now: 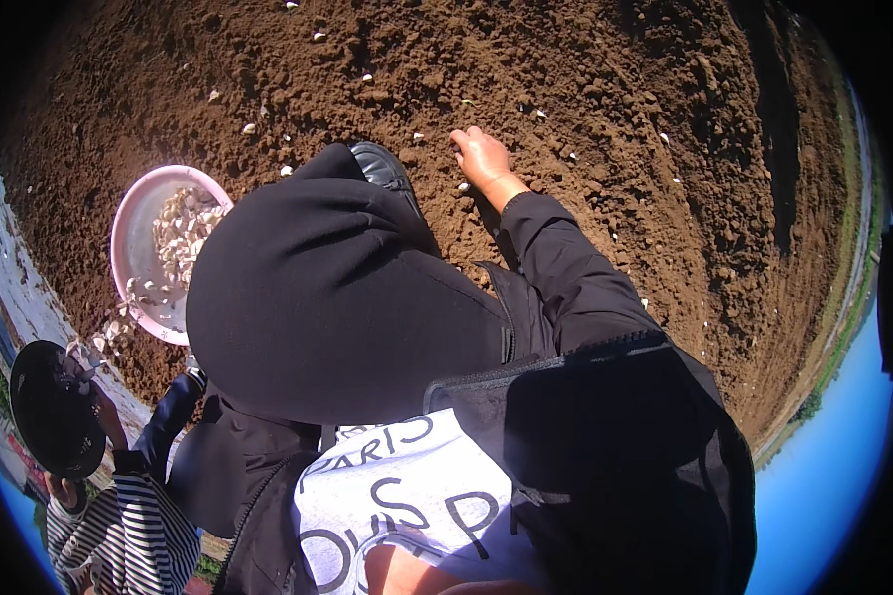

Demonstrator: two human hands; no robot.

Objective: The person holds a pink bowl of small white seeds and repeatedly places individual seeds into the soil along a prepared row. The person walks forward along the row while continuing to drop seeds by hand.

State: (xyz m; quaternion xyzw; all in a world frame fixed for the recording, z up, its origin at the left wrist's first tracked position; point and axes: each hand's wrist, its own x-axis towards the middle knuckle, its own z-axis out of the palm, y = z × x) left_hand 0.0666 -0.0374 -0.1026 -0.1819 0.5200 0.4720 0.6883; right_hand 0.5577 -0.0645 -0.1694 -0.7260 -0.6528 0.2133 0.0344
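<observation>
Fingers bent downward, my right hand [484, 158] reaches to the brown tilled soil [603, 82]; whether anything is between its fingertips cannot be told. Garlic cloves lie near it, one [418, 137] left of the fingertips and another [464, 187] below the hand. My left hand is out of view. Left of my bent knee, a pink-rimmed basin [123, 223] holds a heap of garlic cloves [186, 230]. More cloves [111, 333] are in the air or at the basin's lower edge, between it and a tilted black bowl [52, 416] held by another person.
The other person, in a striped top [138, 520], is close at the lower left. My black shoe [379, 167] rests on the soil between the basin and my right hand. Further cloves [664, 138] are scattered over the field. A dark furrow [781, 149] runs along the right.
</observation>
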